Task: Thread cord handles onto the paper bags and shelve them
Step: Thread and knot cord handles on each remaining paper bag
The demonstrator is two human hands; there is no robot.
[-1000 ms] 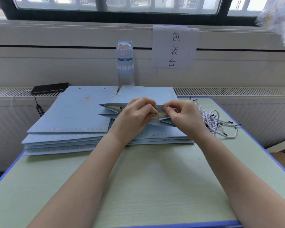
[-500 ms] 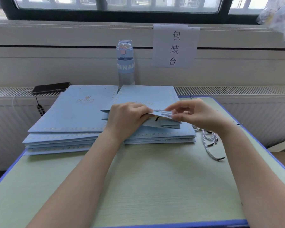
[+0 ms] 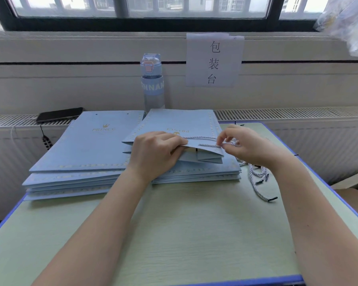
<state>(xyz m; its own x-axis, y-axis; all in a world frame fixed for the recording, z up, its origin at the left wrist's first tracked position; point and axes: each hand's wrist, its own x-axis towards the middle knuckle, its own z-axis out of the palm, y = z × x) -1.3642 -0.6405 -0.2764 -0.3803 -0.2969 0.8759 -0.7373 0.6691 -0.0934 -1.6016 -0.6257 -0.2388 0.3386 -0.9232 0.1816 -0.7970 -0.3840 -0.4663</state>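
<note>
**Cord pinched at the bag's edge**

On the counter (image 3: 194,223), the left grip (image 3: 153,155) clasps the paper bag (image 3: 182,122) at its near edge. The right grip (image 3: 248,147) pinches the cord (image 3: 209,145) lying across that edge. Loose cords (image 3: 256,176) lie beside it.

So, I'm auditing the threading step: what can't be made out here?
Head view only:
- Holes in the paper bag: covered by the left hand and the bag's folded rim.
- End of the cord: pinched inside the right hand.
- Loose cords: count unclear, partly behind the right wrist.
</note>
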